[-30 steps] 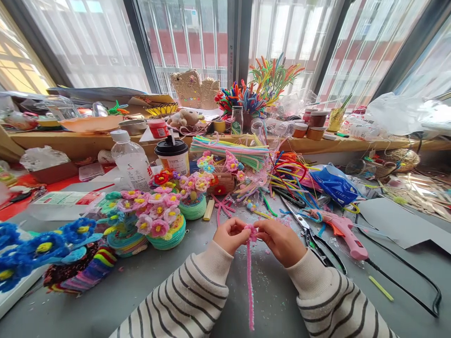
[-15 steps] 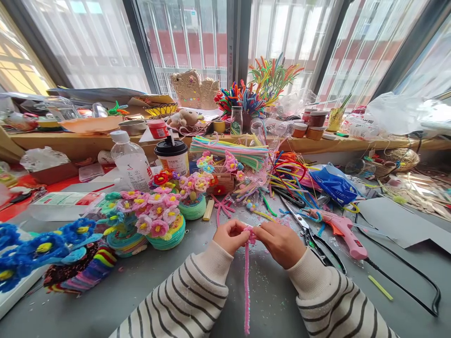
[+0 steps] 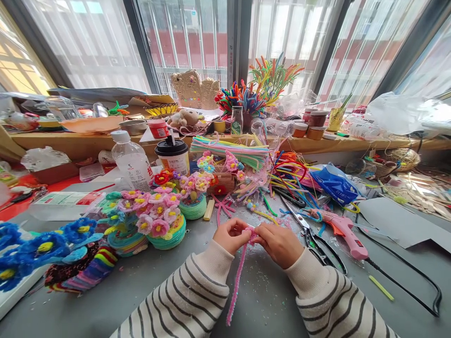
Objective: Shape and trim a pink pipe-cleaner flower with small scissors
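Observation:
Over the middle of the grey table, my left hand [image 3: 230,235] and my right hand [image 3: 280,244] meet with fingertips pinched. Between them is a pink pipe cleaner [image 3: 237,286], bent into small loops at the fingers. Its long straight tail hangs down and to the left, toward my left sleeve. The fingertips partly hide the looped end. Beyond my hands, several pink pipe cleaners [image 3: 223,206] lie joined in a star shape. To the left stand pots of pipe-cleaner flowers, the nearest holding pink blooms [image 3: 159,213].
Right of my hands lie scissors [image 3: 312,237] and a pink glue gun [image 3: 347,230] with a black cord. A yellow-green stick [image 3: 381,288] rests nearer. Behind are a lidded cup [image 3: 172,157], a plastic bottle [image 3: 131,162], pipe-cleaner bundles [image 3: 230,151] and a blue packet [image 3: 333,184].
The hanging tail of the pink pipe cleaner has swung to the left, from upright to slanted. My right hand has shifted slightly left; my left hand stays nearly in place.

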A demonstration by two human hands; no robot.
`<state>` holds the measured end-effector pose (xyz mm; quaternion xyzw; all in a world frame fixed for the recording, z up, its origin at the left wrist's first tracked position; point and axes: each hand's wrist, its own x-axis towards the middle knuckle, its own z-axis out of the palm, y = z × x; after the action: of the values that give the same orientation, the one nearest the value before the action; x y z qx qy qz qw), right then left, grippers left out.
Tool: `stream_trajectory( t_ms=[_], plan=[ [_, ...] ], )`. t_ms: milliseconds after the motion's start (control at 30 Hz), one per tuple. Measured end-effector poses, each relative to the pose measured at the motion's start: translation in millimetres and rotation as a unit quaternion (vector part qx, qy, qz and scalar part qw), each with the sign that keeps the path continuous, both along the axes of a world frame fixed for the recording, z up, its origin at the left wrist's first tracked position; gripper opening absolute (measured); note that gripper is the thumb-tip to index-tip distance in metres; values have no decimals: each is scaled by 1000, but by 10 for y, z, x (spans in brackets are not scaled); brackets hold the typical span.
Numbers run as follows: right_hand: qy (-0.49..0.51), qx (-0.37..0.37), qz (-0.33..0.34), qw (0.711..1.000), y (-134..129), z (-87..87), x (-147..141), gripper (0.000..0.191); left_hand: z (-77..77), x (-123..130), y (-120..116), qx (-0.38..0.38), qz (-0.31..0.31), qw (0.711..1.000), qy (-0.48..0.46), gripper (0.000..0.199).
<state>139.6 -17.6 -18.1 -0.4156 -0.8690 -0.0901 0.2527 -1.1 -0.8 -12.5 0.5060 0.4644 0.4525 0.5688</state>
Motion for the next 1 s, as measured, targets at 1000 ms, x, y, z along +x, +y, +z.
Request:
stream_trajectory(
  t_ms=[1000],
  plan=[
    [-34, 94, -4, 995, -19, -9, -3, 34, -103, -36, 50, 3, -43, 999, -22, 24]
  ],
)
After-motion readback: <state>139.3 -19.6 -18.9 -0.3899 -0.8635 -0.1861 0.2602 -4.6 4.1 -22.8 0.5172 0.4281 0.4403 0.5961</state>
